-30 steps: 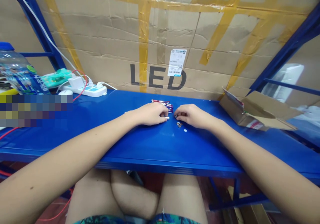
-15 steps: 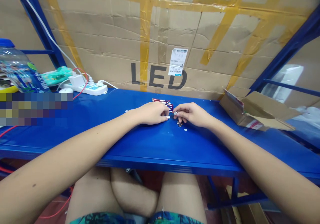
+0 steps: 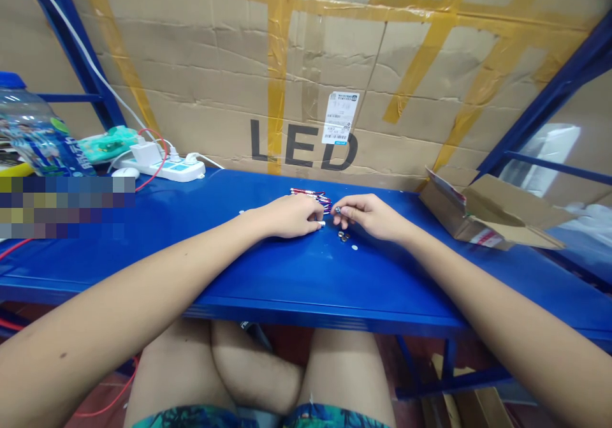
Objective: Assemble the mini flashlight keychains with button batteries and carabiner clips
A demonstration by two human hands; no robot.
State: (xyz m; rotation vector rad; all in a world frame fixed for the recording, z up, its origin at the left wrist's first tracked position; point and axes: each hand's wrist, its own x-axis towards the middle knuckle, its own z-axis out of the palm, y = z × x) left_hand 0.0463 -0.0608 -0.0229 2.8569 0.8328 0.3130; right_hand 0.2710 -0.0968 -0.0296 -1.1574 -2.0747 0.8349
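My left hand [image 3: 299, 216] rests on the blue table, its fingers closed on a small white-tipped piece [image 3: 321, 224]. Right behind it lies a bunch of red and purple pens [image 3: 310, 193], partly covered by the hand. To the right, my right hand [image 3: 366, 214] pinches a small shiny round piece [image 3: 338, 210] between thumb and fingertips. Several small metal discs [image 3: 343, 236] lie just below the right fingertips, with a pale disc [image 3: 354, 247] nearer the table's front. Another pale disc [image 3: 241, 212] lies left of my left hand.
A white power strip [image 3: 179, 170] with plugs and cables, a blue-capped bottle [image 3: 41, 134] and a teal packet [image 3: 109, 144] are at the left. An open cardboard box [image 3: 459, 214] stands at the right. A large LED carton [image 3: 215, 83] rises behind the blue table [image 3: 296, 281].
My right fingers have shifted and turned slightly; the piece between them showed a pale face before and now looks darker and shinier. My left hand has stayed in place.
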